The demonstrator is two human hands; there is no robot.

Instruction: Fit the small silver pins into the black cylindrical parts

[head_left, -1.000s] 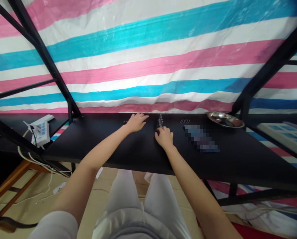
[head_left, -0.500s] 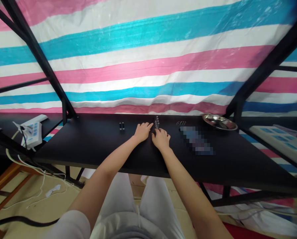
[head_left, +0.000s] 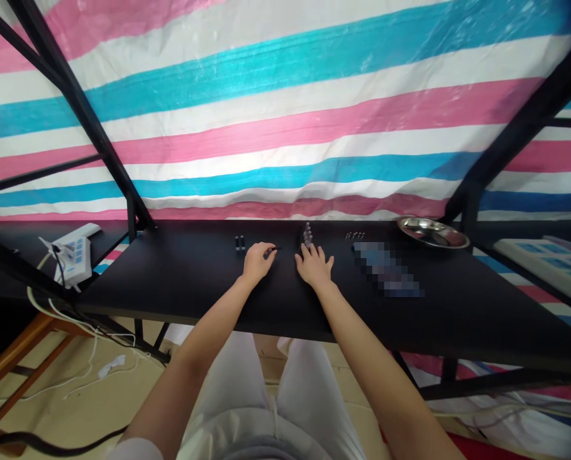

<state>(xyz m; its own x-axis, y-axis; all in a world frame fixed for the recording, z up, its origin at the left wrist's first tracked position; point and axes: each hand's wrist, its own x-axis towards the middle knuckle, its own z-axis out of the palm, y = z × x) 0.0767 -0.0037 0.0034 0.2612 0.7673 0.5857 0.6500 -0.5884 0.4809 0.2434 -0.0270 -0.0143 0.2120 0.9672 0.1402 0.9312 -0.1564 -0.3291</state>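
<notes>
Two hands on black table [head_left: 180, 281]: left hand [head_left: 257, 262] grip pinching thin dark rod [head_left: 274, 249], axis left-right; right hand [head_left: 314, 265] splayed flat, released.

We've got a thin black stick [head_left: 274, 249] poking out sideways from our left hand [head_left: 257, 262], lying about flat just over the black counter [head_left: 180, 281]. Right by our right hand [head_left: 314, 266] there's a little cluster of clear vials [head_left: 307, 234] standing upright near the counter's back edge.

Striped pink, blue, white tarp [head_left: 285, 128] backs a black table [head_left: 180, 281] over tan floor [head_left: 65, 409]
</notes>
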